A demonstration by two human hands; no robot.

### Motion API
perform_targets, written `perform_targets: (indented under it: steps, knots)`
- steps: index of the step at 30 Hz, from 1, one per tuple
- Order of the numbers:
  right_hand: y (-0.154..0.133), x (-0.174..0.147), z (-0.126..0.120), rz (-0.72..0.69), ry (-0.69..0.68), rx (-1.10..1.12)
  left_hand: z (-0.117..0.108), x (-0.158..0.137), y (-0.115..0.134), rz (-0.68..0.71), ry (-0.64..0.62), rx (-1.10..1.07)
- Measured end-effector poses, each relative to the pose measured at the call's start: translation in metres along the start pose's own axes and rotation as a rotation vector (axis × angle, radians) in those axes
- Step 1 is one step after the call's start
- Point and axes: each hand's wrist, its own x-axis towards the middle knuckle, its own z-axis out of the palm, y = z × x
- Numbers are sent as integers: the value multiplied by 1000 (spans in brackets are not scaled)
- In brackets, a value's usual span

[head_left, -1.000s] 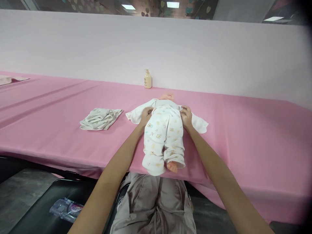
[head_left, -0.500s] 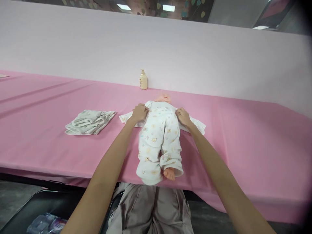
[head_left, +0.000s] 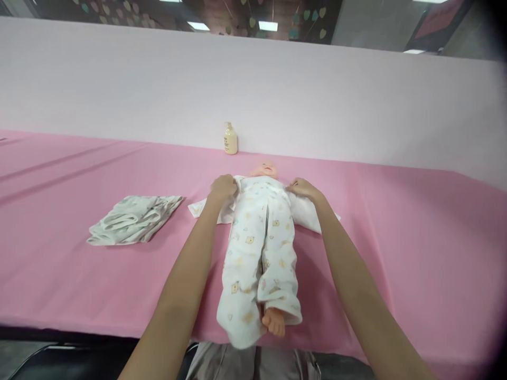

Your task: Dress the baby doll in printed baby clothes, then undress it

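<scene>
A baby doll (head_left: 268,168) lies on its back with its head away from me, in a white long-sleeved top (head_left: 307,212) and white trousers (head_left: 249,240) printed with small bears. The trousers' top edge sits high on the doll's chest. At that edge, on the left side, my left hand (head_left: 224,187) is closed on the cloth, its fingertips partly hidden. Opposite it, my right hand (head_left: 304,189) pinches the right side of the edge. One bare foot (head_left: 274,321) shows below the right trouser leg; the left leg's end covers the other foot.
A folded pale cloth (head_left: 134,220) lies on the pink table cover (head_left: 59,269), left of the doll. By the white partition (head_left: 158,84) at the back stands a cream pump bottle (head_left: 230,140). Below the table's front edge is a black chair (head_left: 79,364).
Both hands stay at the trousers' top edge; the right hand has lifted slightly, drawing the cloth outward. The trouser legs look straighter and longer. The camera view has shifted, with the table's front edge lower.
</scene>
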Motion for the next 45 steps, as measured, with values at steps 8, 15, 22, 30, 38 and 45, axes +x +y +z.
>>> perform_targets:
  steps: [8, 15, 22, 30, 38, 45]
  knots:
    - [20, 9, -18, 227, -168, 12, -7, 22, -35, -65, -178, 185]
    - [31, 10, -16, 227, -93, 15, -32, 17, -9, 143, 65, 122]
    - [26, 2, -22, 223, -167, -73, -47, -21, 59, 232, -161, -212]
    - [24, 1, -44, 150, -100, -68, -46, -94, 110, 520, -330, 365]
    - [-60, -47, -61, -249, -122, 572, -58, -80, 102, 621, -499, 296]
    - [-91, -68, -59, -444, -301, 542, -80, -69, 89, 228, -492, 386]
